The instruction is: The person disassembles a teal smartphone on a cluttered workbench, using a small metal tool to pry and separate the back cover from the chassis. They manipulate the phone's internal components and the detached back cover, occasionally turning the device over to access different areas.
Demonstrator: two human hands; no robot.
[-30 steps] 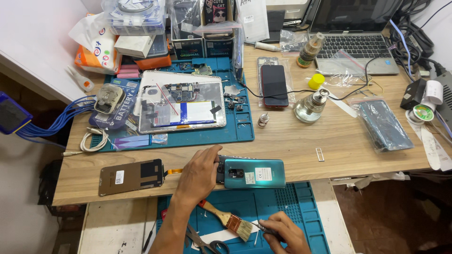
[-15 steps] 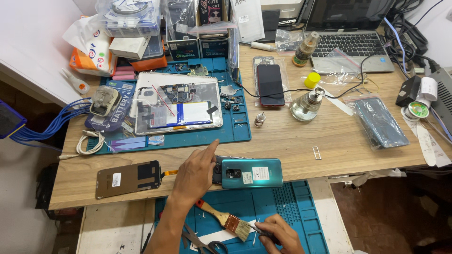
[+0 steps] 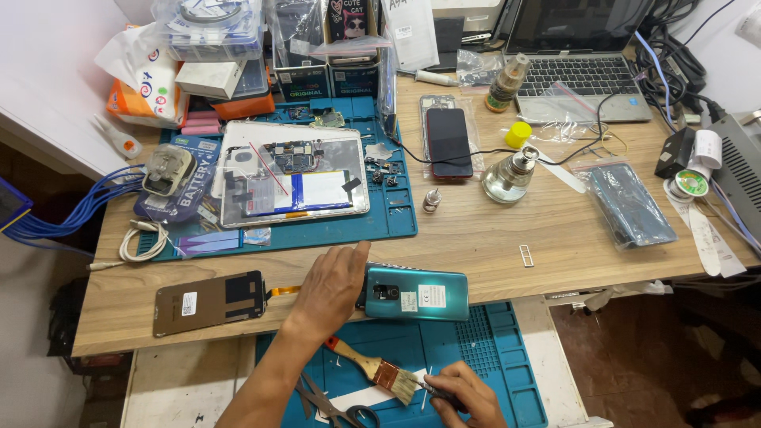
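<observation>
A teal phone (image 3: 418,293) lies back-up at the front edge of the wooden table (image 3: 491,238). My left hand (image 3: 331,287) rests flat against the phone's left end, fingers apart, holding it down. My right hand (image 3: 464,394) is low in the view over a lower blue mat (image 3: 476,349), pinching a thin dark tool (image 3: 434,388). A wooden-handled brush (image 3: 372,369) lies on that mat between my hands. Scissors (image 3: 333,406) lie beside it. A detached phone screen (image 3: 210,302) with an orange flex strip lies left of my left hand.
An opened tablet (image 3: 289,173) sits on a blue mat (image 3: 396,222) at the back. A black phone (image 3: 449,141), a glass bottle (image 3: 510,173), a laptop (image 3: 583,59), a dark bagged item (image 3: 630,204), a white cable (image 3: 143,240) and boxes (image 3: 214,75) crowd the table.
The view has shifted slightly. My left hand has settled lower against the teal phone's left end. My right hand stays over the lower mat with the tool.
</observation>
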